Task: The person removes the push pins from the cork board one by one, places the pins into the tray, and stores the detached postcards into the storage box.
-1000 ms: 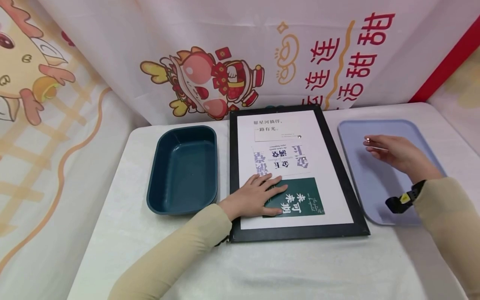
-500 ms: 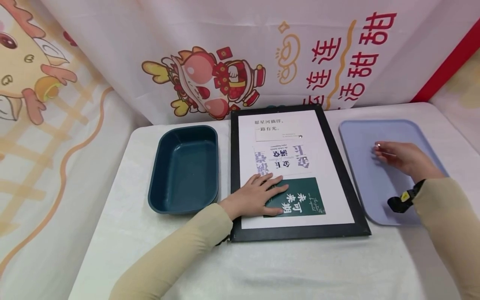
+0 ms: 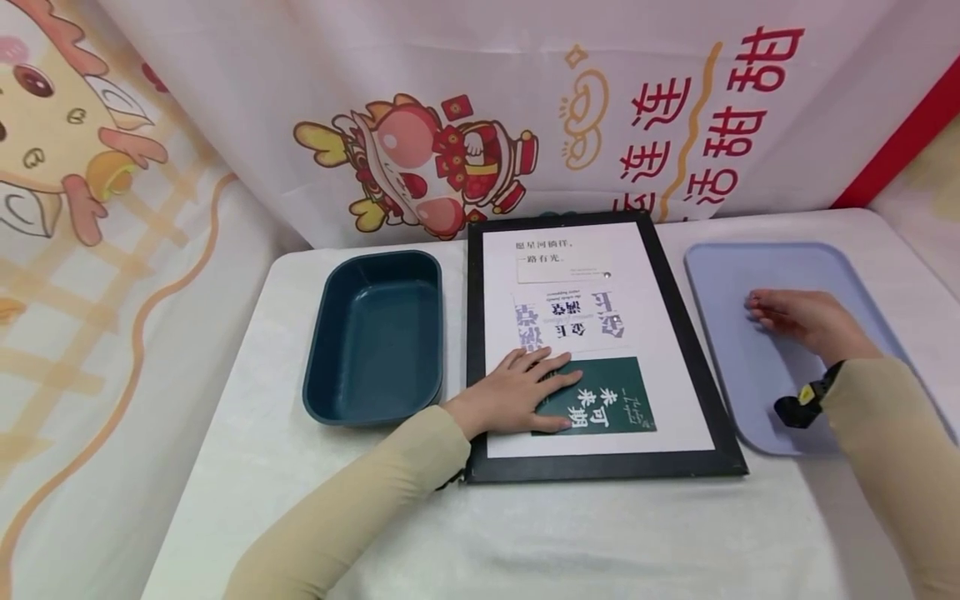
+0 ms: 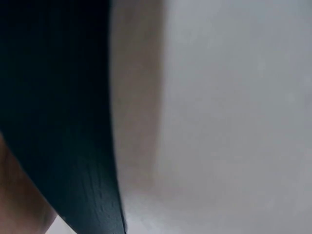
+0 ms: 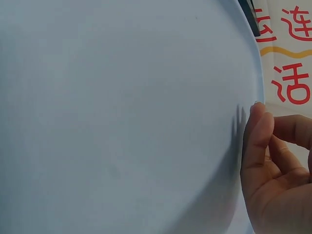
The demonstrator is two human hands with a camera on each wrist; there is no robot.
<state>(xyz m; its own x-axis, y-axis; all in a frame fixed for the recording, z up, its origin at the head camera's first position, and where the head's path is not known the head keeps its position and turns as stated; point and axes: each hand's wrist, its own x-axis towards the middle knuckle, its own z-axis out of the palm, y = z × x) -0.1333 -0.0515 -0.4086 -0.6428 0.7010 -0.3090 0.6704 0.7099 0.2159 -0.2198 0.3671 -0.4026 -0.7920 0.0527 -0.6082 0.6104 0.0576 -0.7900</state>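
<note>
My left hand (image 3: 510, 396) rests with spread fingers on a green card (image 3: 626, 396) with white writing. That card lies on a white board with a black frame (image 3: 600, 468). Above it are a blue-and-white card (image 3: 573, 318) and a cream card (image 3: 558, 265), a small silver bead (image 3: 607, 275) on the cream one's edge. Over the blue tray (image 3: 738, 367), my right hand (image 3: 813, 321) pinches thumb and forefinger together at a small silver piece, now mostly hidden by the fingertips. The right wrist view shows these fingertips (image 5: 263, 124) overlapping the tray's rim.
A dark teal basin (image 3: 375, 350) stands left of the frame, close to my left forearm. Behind the white-covered table (image 3: 600, 533) hangs a printed curtain (image 3: 487, 67). In the left wrist view, a dark strip (image 4: 63, 97) fills the left side, beside white cloth (image 4: 234, 122).
My right hand has moved slightly right over the tray, and the silver glint at its fingertips no longer shows. My left hand stays on the green card. The head view shifts a little.
</note>
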